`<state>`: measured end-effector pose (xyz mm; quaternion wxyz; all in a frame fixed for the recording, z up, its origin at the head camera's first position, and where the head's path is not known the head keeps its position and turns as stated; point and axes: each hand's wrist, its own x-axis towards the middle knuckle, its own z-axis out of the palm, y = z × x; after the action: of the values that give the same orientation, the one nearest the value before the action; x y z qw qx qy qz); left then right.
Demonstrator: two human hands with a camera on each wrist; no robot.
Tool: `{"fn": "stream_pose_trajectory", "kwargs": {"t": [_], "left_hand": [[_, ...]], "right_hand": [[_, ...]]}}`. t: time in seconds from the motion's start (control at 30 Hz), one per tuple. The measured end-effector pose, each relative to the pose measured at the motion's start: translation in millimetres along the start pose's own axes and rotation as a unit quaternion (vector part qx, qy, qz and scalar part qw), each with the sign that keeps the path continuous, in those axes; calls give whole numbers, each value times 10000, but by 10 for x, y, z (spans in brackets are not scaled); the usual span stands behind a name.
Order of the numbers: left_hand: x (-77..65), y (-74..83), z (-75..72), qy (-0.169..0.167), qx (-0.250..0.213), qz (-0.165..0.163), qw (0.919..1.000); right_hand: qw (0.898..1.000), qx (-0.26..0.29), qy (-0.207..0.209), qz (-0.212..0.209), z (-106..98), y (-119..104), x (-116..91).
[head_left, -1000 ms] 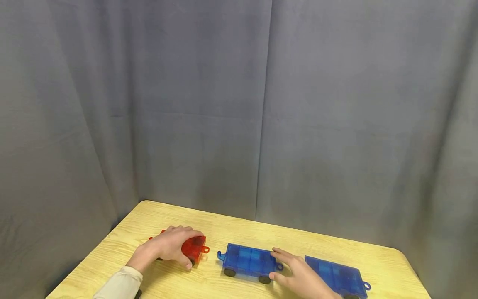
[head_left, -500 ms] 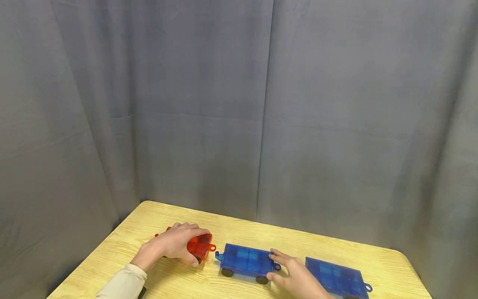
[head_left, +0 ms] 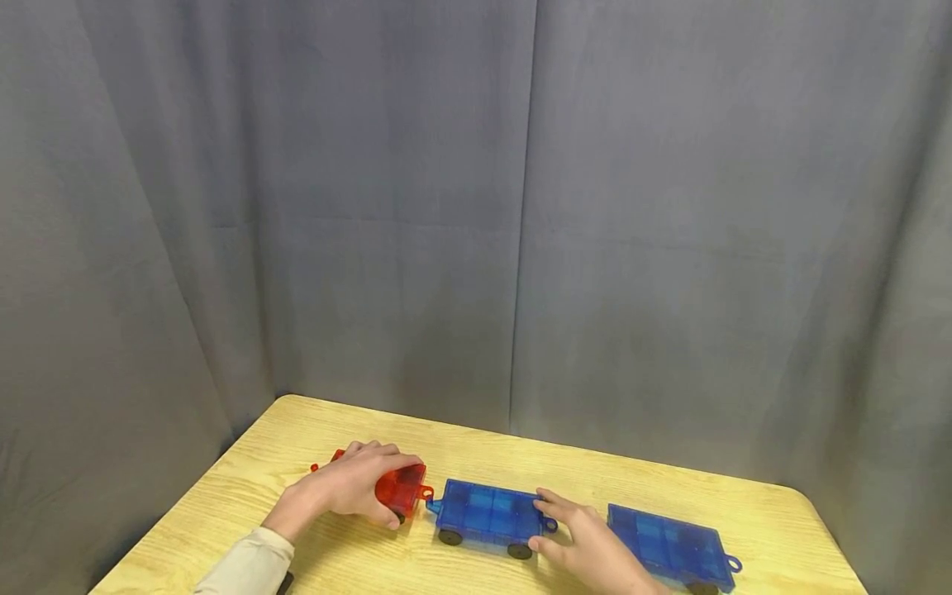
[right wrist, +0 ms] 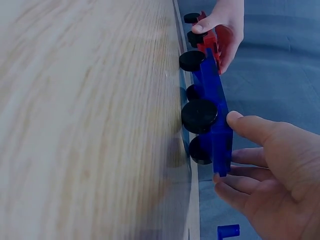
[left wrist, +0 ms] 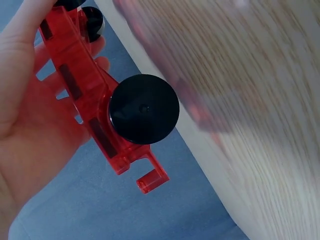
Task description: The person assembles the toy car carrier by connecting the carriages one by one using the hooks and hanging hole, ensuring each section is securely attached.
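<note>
A red see-through toy car (head_left: 400, 489) with black wheels stands on the table at the left. My left hand (head_left: 345, 486) grips it from above, thumb on the near side and fingers over the far side. Right of it is a blue see-through toy wagon (head_left: 487, 514). My right hand (head_left: 591, 547) holds this wagon's right end between thumb and fingers, also seen in the right wrist view. The wagon's hook (head_left: 434, 505) meets the red car's ring (head_left: 426, 492); whether it sits inside cannot be told. The left wrist view shows a hook (left wrist: 152, 180) on the red car's other end.
A second blue wagon (head_left: 673, 545) stands to the right, behind my right forearm, its ring pointing right. A black object (head_left: 285, 583) shows partly beside my left sleeve. Grey curtains (head_left: 402, 248) hang behind the wooden table (head_left: 461, 438).
My left hand has moved the red car right, up to the blue wagon's hook. The blue wagon has shifted slightly left with my right hand still on it.
</note>
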<state>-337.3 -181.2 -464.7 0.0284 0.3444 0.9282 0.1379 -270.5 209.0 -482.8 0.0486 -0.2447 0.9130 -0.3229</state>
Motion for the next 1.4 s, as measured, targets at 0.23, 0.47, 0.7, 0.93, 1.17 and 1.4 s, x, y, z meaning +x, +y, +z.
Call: {"fn": "stream_pose_trajectory", "kwargs": {"t": [0.23, 0.47, 0.7, 0.93, 1.17, 1.4], "left_hand": [[-26, -12, 14, 1, -38, 67, 10000], [-68, -40, 40, 5, -56, 37, 10000], [-62, -46, 71, 24, -3, 124, 9999], [-33, -42, 84, -100, -4, 118, 9999], [8, -59, 109, -191, -36, 182, 9996], [57, -65, 133, -214, -88, 240, 9994]], "right_hand": [[10000, 65, -20, 55, 29, -44, -13], [10000, 30, -60, 55, 48, -51, -11], [10000, -36, -2, -40, 61, -29, -34], [10000, -8, 42, -86, 74, -20, -48], [10000, 43, -2, 54, 68, -27, -52], [9996, -1, -83, 278, 40, -36, -64]]}}
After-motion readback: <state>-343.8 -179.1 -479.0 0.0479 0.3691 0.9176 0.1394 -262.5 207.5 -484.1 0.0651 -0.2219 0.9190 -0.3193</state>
